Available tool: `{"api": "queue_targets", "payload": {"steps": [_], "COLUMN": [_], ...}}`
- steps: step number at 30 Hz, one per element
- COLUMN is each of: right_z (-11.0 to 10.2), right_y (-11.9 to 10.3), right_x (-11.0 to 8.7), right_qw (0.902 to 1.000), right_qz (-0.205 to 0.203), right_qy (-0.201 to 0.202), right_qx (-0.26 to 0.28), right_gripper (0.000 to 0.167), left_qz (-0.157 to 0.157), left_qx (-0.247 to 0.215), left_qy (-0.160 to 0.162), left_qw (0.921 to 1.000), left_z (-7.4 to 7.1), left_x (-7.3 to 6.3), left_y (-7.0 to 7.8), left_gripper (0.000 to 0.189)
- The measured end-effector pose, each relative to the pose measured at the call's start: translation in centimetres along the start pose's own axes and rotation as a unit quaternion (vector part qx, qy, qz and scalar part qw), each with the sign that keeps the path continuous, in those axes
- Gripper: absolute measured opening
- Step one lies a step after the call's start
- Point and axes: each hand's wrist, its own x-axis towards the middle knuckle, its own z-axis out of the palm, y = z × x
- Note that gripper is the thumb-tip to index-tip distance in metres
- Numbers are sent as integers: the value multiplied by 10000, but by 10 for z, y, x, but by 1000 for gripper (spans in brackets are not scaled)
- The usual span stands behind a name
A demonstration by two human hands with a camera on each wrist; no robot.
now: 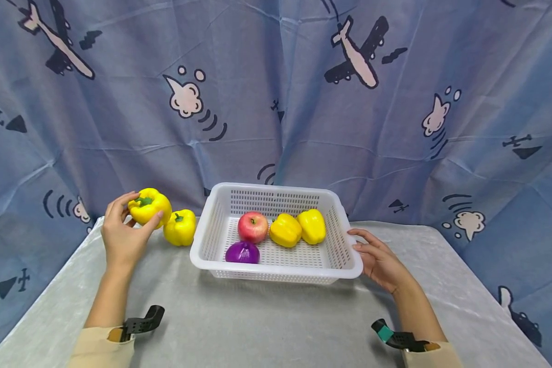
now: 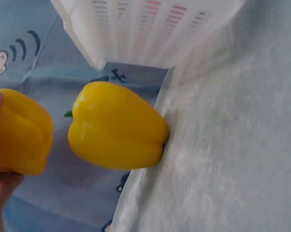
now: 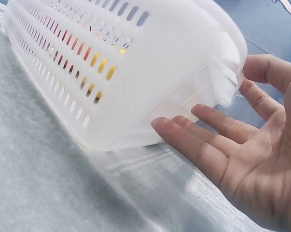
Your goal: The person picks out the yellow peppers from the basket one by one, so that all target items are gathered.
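Observation:
My left hand [image 1: 126, 236] grips a yellow bell pepper [image 1: 149, 205] between thumb and fingers, its green stem turned towards the head camera. Close beside it, another yellow bell pepper [image 1: 180, 228] sits at the back of the table; the left wrist view shows this pepper [image 2: 117, 126] on its side. A white perforated plastic basket [image 1: 276, 271] stands in the middle. Inside it are a red apple [image 1: 253, 227], a purple onion [image 1: 242, 252] and two yellow peppers [image 1: 285, 230]. My right hand [image 1: 381, 263] touches the basket's right end with extended fingers [image 3: 203, 147], fingertips at the rim and wall.
A pale grey cloth covers the table [image 1: 257, 322]. Behind it hangs a blue curtain [image 1: 267, 102] printed with aeroplanes and clouds, close to the basket's back edge. Each wrist wears a black camera mount [image 1: 143, 321].

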Motion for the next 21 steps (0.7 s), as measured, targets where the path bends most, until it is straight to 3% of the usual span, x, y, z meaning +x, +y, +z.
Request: {"api": "queue_targets", "payload": {"steps": [15, 21], "right_z": [1, 0], "right_y": [1, 1], "right_x": [0, 0], "right_qw": [9999, 9999], "right_qz": [-95, -96], "right_qy": [-83, -68], "right_qx": [38, 53], "right_gripper": [30, 30], "left_qz": [-113, -270], "left_qx": [50, 155], "left_qy": [234, 144], "left_qw": [9997, 9994], "left_z": [-1, 2], "left_x": [-2, -6], "left_y": [-23, -30], "left_gripper": [57, 57]}}
